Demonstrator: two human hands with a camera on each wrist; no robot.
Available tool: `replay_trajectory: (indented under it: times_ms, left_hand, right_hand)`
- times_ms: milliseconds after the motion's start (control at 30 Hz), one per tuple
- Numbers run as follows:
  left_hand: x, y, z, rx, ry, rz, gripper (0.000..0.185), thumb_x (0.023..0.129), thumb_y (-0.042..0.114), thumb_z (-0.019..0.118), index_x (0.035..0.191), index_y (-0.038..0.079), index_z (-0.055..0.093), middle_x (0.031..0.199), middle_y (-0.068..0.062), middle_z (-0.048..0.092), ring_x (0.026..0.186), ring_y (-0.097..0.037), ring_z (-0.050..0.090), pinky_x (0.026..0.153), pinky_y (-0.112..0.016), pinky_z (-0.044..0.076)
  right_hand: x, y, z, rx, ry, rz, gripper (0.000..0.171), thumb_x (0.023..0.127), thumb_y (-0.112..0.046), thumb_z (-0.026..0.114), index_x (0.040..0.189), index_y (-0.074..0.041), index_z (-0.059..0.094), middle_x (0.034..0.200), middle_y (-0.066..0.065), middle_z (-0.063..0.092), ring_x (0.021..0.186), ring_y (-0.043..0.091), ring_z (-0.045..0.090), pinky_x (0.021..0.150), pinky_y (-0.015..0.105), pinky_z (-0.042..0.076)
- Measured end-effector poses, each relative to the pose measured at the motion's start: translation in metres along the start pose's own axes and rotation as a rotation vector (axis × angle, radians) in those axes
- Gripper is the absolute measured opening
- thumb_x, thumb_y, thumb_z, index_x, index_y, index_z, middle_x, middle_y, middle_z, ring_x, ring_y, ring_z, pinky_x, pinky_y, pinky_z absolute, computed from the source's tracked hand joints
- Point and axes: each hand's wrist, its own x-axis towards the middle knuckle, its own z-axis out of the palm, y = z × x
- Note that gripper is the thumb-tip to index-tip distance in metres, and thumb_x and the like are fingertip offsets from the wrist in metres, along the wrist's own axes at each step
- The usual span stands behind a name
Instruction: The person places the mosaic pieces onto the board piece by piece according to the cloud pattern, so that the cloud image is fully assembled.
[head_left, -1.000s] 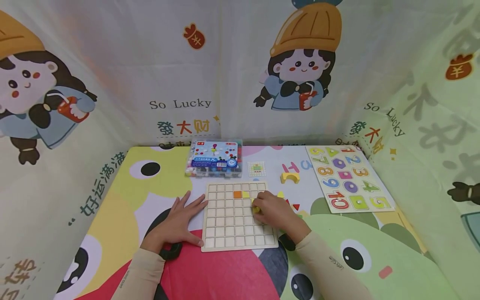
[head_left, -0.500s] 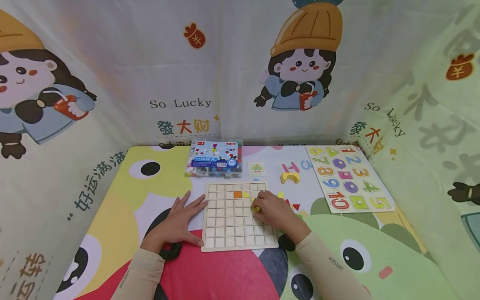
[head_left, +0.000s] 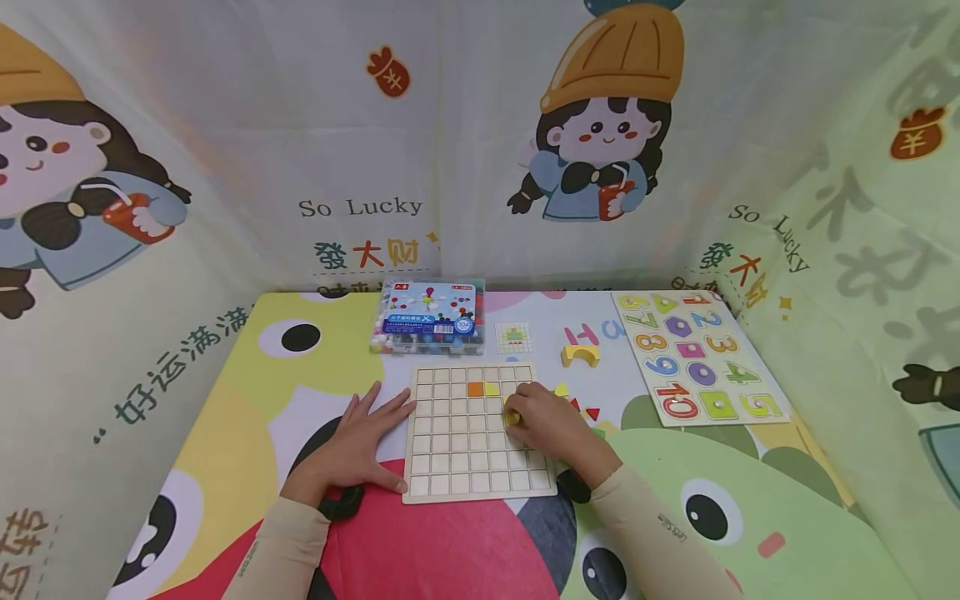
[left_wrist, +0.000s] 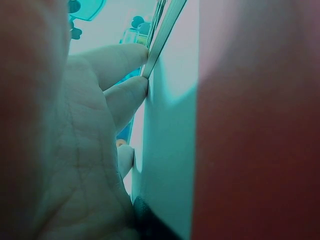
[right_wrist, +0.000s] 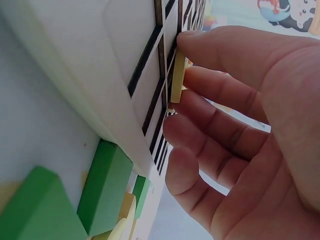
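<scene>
A wooden grid board (head_left: 457, 467) lies flat on the table with an orange tile (head_left: 475, 388) and a yellow tile (head_left: 491, 388) set in its second row. My right hand (head_left: 542, 421) sits over the board's right side and pinches a small yellow tile (head_left: 512, 418) (right_wrist: 177, 77) against the grid (right_wrist: 145, 65). My left hand (head_left: 360, 442) lies flat on the mat, fingers straight, fingertips (left_wrist: 131, 90) pressing the board's left edge (left_wrist: 161, 30).
Loose red and yellow pieces (head_left: 577, 405) and green blocks (right_wrist: 102, 187) lie right of the board. Behind it stand a clear box of pieces (head_left: 429, 318), a pattern card (head_left: 514, 337) and a yellow arch block (head_left: 580, 356). A number puzzle board (head_left: 697, 354) lies far right.
</scene>
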Motion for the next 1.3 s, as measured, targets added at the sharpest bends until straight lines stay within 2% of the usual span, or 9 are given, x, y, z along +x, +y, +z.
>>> replay_trajectory:
  times_ms: [400, 600, 733, 933, 1100, 1300]
  left_hand:
    - [0.0, 0.001, -0.001, 0.0, -0.003, -0.002, 0.124, 0.06, 0.066, 0.091, 0.165, 0.021, 0.041, 0.176, -0.002, 0.028, 0.164, -0.046, 0.001, 0.128, -0.073, -0.001]
    - [0.0, 0.002, -0.002, -0.005, -0.003, 0.003, 0.124, 0.06, 0.064, 0.092, 0.164, 0.021, 0.041, 0.176, -0.003, 0.029, 0.164, -0.047, 0.002, 0.127, -0.074, -0.001]
    - [0.001, 0.001, -0.001, 0.007, -0.004, 0.0, 0.125, 0.06, 0.066, 0.091, 0.165, 0.022, 0.04, 0.177, -0.002, 0.028, 0.164, -0.046, 0.001, 0.128, -0.073, -0.001]
    - [0.001, -0.001, 0.0, 0.013, -0.008, -0.003, 0.126, 0.06, 0.068, 0.091, 0.165, 0.022, 0.04, 0.177, -0.002, 0.027, 0.164, -0.045, 0.001, 0.128, -0.073, 0.0]
    - [0.001, -0.002, 0.0, 0.005, -0.01, -0.006, 0.125, 0.06, 0.067, 0.091, 0.165, 0.023, 0.04, 0.177, -0.001, 0.027, 0.165, -0.045, 0.0, 0.128, -0.072, -0.001]
    - [0.001, -0.003, 0.001, 0.006, -0.01, -0.003, 0.125, 0.06, 0.068, 0.09, 0.165, 0.023, 0.04, 0.177, -0.001, 0.027, 0.165, -0.045, 0.0, 0.128, -0.072, -0.001]
  right_hand:
    - [-0.004, 0.002, 0.0, 0.009, -0.003, 0.013, 0.024, 0.091, -0.026, 0.084, 0.111, -0.013, 0.08, 0.11, 0.002, 0.07, 0.106, 0.018, 0.061, 0.09, 0.034, 0.061]
    - [-0.013, 0.004, -0.007, 0.045, -0.006, 0.052, 0.025, 0.093, -0.025, 0.081, 0.115, -0.014, 0.08, 0.117, 0.001, 0.071, 0.111, 0.018, 0.062, 0.094, 0.036, 0.061]
    - [-0.02, 0.006, -0.016, 0.074, 0.022, 0.062, 0.027, 0.093, -0.023, 0.081, 0.117, -0.011, 0.078, 0.12, 0.003, 0.071, 0.116, 0.021, 0.063, 0.098, 0.041, 0.06]
    - [-0.026, 0.018, -0.024, 0.073, 0.067, 0.034, 0.028, 0.092, -0.02, 0.083, 0.116, -0.006, 0.077, 0.116, 0.005, 0.07, 0.11, 0.022, 0.065, 0.098, 0.043, 0.059]
    - [-0.027, 0.028, -0.028, 0.096, 0.061, 0.082, 0.029, 0.094, -0.021, 0.081, 0.119, -0.006, 0.076, 0.116, 0.005, 0.07, 0.112, 0.023, 0.065, 0.099, 0.044, 0.059]
    - [-0.026, 0.04, -0.035, 0.129, 0.056, 0.103, 0.031, 0.092, -0.02, 0.083, 0.118, -0.004, 0.076, 0.116, 0.007, 0.069, 0.105, 0.023, 0.064, 0.096, 0.044, 0.06]
